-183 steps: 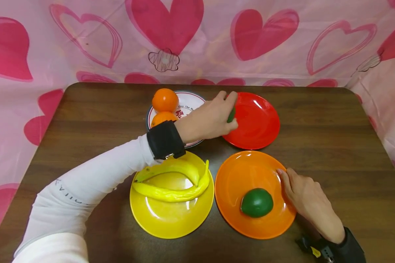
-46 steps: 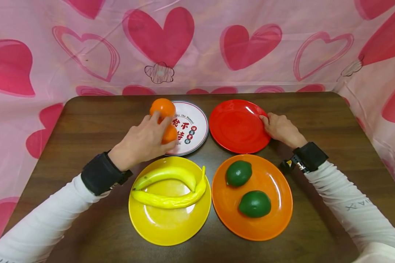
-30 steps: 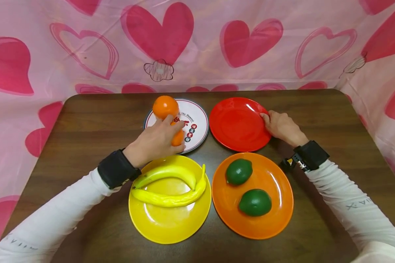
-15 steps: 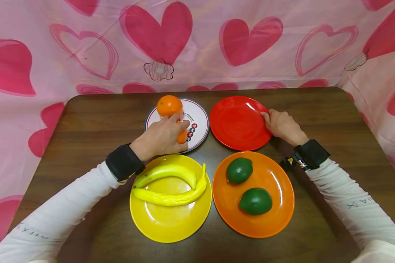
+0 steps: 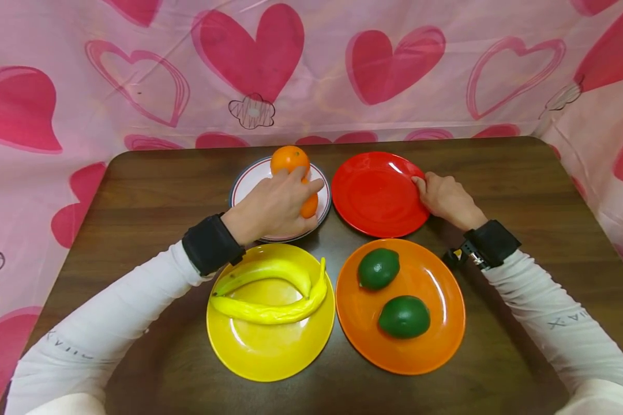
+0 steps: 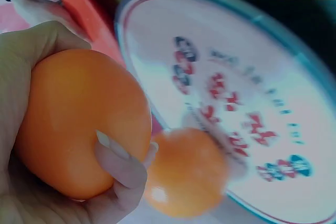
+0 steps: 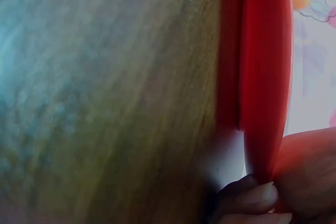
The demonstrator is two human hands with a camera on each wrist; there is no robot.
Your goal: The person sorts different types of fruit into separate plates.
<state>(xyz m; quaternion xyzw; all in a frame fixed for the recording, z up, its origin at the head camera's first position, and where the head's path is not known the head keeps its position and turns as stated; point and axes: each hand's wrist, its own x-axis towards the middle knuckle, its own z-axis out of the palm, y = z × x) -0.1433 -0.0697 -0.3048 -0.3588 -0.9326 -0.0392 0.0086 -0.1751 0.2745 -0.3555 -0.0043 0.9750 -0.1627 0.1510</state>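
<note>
My left hand (image 5: pixel 276 204) is over the white printed plate (image 5: pixel 246 185) and grips an orange (image 6: pixel 84 124), its fingers wrapped round the fruit in the left wrist view. A second orange (image 5: pixel 289 158) lies just beyond the fingers, at the far side of that plate. On the right, my right hand (image 5: pixel 449 199) pinches the rim of a red plate (image 5: pixel 376 196). The right wrist view has the thumb on one face of the red rim (image 7: pixel 268 77) and curled fingertips (image 7: pixel 257 195) at its other face.
Nearer me, a yellow plate (image 5: pixel 267 360) bears two bananas (image 5: pixel 270 312). To its right sits an orange plate (image 5: pixel 358 328) with two green lemon-shaped fruits (image 5: pixel 404 317). All four plates stand close together on a dark wooden table (image 5: pixel 524 230). A pink heart-patterned cloth (image 5: pixel 322 69) hangs behind.
Earlier, my left hand put a green fruit on the orange plate, then took hold of an orange. Both oranges have since shifted right. My right hand moved from the orange plate to the red one.
</note>
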